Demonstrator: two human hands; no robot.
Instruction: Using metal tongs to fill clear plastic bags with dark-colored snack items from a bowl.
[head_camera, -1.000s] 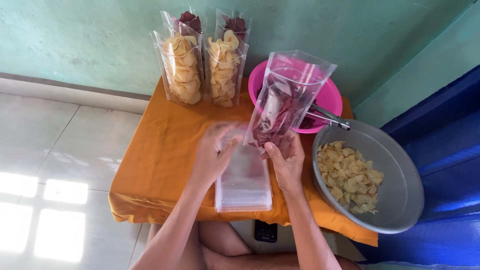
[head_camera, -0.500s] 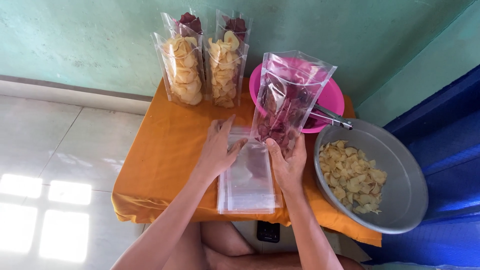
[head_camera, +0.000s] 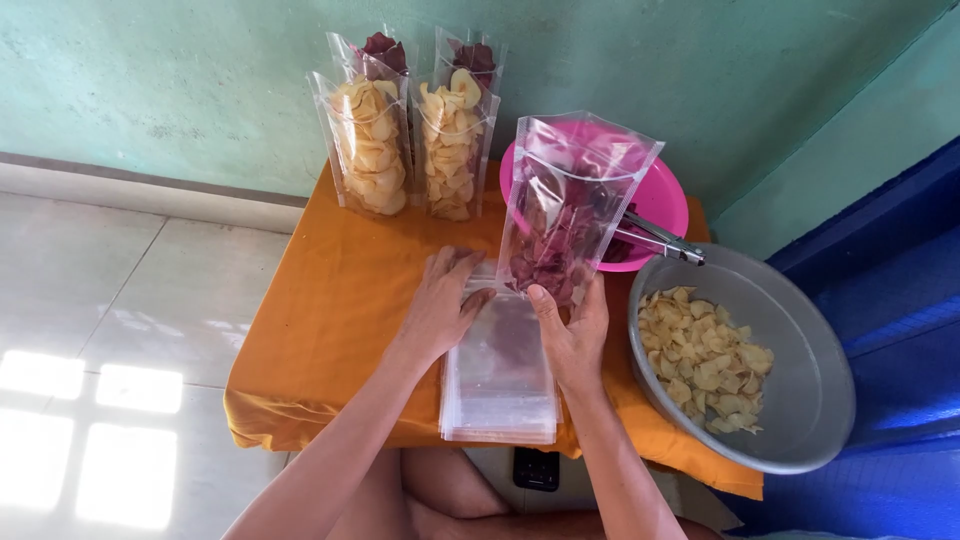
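Change since earlier frame: the clear plastic stand-up pouch of dark red chips (head_camera: 566, 215) is seen held more upright, and the left hand (head_camera: 443, 305) is now laid flatter beside its base.
Right hand: the right hand (head_camera: 577, 335) is closed around the bottom of the pouch, thumb at the front, fingers behind; the pouch is held up by this grasp.
Left hand: pressed on the top of the stack of empty clear plastic bags (head_camera: 500, 375), fingertips just beside the pouch base; nothing is seen to be enclosed by it, the palm lying flat.
Pouch position: above the far end of the stack, in front of the pink plastic bowl (head_camera: 660, 205), top open, contents gathered in the lower half.
Table: a small table covered with an orange cloth (head_camera: 330, 320) is set against a green wall.
Filled pouches: four upright clear pouches (head_camera: 415, 140) are stood at the far edge, two with pale yellow chips in front, two with dark red chips behind.
Metal basin: a grey round metal basin of pale yellow chips (head_camera: 745, 360) is placed at the right, overhanging the table edge.
Tongs: metal tongs (head_camera: 660, 240) are rested across the pink bowl's rim towards the basin.
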